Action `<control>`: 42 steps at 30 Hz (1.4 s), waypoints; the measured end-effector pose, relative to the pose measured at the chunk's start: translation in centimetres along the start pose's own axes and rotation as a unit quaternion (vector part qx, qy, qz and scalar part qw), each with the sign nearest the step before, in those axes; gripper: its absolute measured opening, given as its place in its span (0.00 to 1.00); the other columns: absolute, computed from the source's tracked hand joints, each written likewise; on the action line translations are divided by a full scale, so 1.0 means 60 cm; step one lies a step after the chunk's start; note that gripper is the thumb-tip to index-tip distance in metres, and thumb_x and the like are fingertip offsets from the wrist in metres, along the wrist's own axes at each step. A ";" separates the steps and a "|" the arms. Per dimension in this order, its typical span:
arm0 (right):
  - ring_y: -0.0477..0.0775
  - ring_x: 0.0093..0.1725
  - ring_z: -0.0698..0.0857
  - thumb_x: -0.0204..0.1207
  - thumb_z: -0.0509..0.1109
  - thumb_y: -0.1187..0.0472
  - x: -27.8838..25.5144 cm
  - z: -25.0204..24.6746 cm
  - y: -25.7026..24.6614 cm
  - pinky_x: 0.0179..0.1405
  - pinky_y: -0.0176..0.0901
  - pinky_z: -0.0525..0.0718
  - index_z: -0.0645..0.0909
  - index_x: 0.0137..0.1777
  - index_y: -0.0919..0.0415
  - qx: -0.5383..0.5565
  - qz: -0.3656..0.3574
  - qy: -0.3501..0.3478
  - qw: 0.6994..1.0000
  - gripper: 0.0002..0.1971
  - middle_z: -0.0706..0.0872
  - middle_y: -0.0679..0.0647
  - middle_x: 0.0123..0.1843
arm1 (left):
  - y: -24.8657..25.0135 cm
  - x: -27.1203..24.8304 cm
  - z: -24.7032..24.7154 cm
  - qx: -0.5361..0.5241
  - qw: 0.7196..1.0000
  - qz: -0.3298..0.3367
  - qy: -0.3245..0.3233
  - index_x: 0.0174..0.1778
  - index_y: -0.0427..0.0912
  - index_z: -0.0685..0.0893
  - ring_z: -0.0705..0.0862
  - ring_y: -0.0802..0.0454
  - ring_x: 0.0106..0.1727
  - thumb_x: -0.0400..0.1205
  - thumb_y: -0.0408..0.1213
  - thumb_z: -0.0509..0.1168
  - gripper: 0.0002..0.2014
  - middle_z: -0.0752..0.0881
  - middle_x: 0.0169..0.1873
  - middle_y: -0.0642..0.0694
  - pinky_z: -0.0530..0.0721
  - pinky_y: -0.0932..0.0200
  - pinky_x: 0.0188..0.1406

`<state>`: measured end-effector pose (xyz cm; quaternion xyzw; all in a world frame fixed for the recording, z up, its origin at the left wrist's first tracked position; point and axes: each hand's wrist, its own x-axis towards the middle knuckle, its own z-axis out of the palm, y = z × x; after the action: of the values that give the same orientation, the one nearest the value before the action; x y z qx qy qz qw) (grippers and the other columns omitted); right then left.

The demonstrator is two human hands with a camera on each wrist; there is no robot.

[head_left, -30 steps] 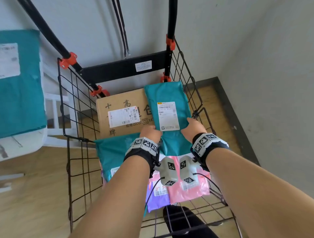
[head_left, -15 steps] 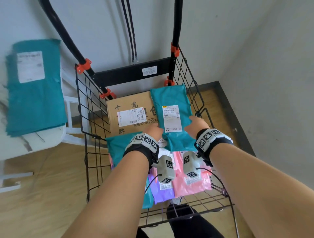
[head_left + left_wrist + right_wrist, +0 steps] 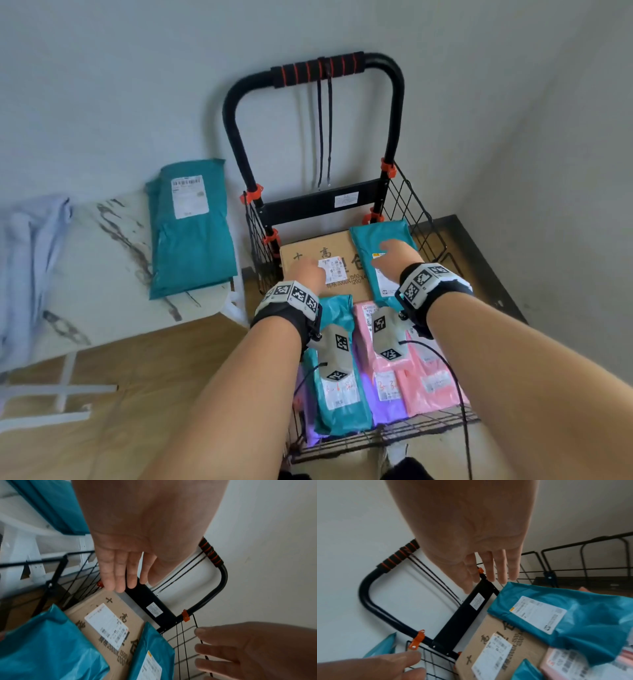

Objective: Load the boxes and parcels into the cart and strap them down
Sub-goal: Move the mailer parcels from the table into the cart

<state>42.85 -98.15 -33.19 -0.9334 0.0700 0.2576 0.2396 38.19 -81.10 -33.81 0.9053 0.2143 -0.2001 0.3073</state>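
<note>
Parcels are lying inside the wire cart (image 3: 416, 209). A cardboard box (image 3: 310, 257) is placed at the back edge of the cart, under the handle (image 3: 317, 70), and a teal parcel (image 3: 380, 233) is resting partly on top of the box, at the back right corner. Pink parcels (image 3: 428, 383), a purple one (image 3: 388, 407) and a second teal one (image 3: 339, 401) are packed along the front edge. The left hand (image 3: 137, 536) is being held above the box with straight fingers (image 3: 118, 572), nothing being gripped. The right hand (image 3: 471, 527) is being held above the teal parcel, its fingers (image 3: 501, 568) also straight and empty. Two black straps (image 3: 323, 137) are hanging from the handle. Another teal parcel (image 3: 191, 226) is lying on the desk (image 3: 102, 260) near its right edge, beside the cart.
</note>
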 end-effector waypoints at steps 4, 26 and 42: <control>0.59 0.64 0.80 0.81 0.65 0.61 -0.026 0.020 -0.096 0.59 0.47 0.78 0.74 0.73 0.60 0.007 -0.031 0.007 0.999 0.21 0.80 0.58 0.65 | -0.066 -0.007 -0.070 -0.026 0.999 0.003 0.036 0.66 0.36 0.81 0.80 0.40 0.66 0.84 0.36 0.59 0.17 0.81 0.67 0.39 0.77 0.53 0.64; 0.56 0.57 0.85 0.76 0.67 0.62 0.000 0.271 -0.442 0.51 0.45 0.83 0.75 0.72 0.55 0.058 -0.076 -0.039 0.995 0.23 0.83 0.55 0.63 | -0.390 0.134 -0.306 -0.116 0.978 -0.059 0.161 0.77 0.43 0.71 0.77 0.42 0.70 0.80 0.27 0.56 0.26 0.75 0.74 0.43 0.77 0.54 0.63; 0.60 0.52 0.85 0.74 0.68 0.65 0.101 0.296 -0.536 0.51 0.47 0.84 0.78 0.62 0.63 0.131 -0.011 -0.032 0.991 0.15 0.85 0.59 0.55 | -0.402 0.243 -0.350 -0.192 0.975 -0.072 0.088 0.29 0.41 0.66 0.76 0.44 0.39 0.84 0.37 0.57 0.16 0.70 0.28 0.47 0.76 0.54 0.36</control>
<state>48.27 -61.44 -36.46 -0.8859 0.0854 0.2731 0.3651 42.81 -46.40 -37.02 0.8259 0.3392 -0.0961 0.4401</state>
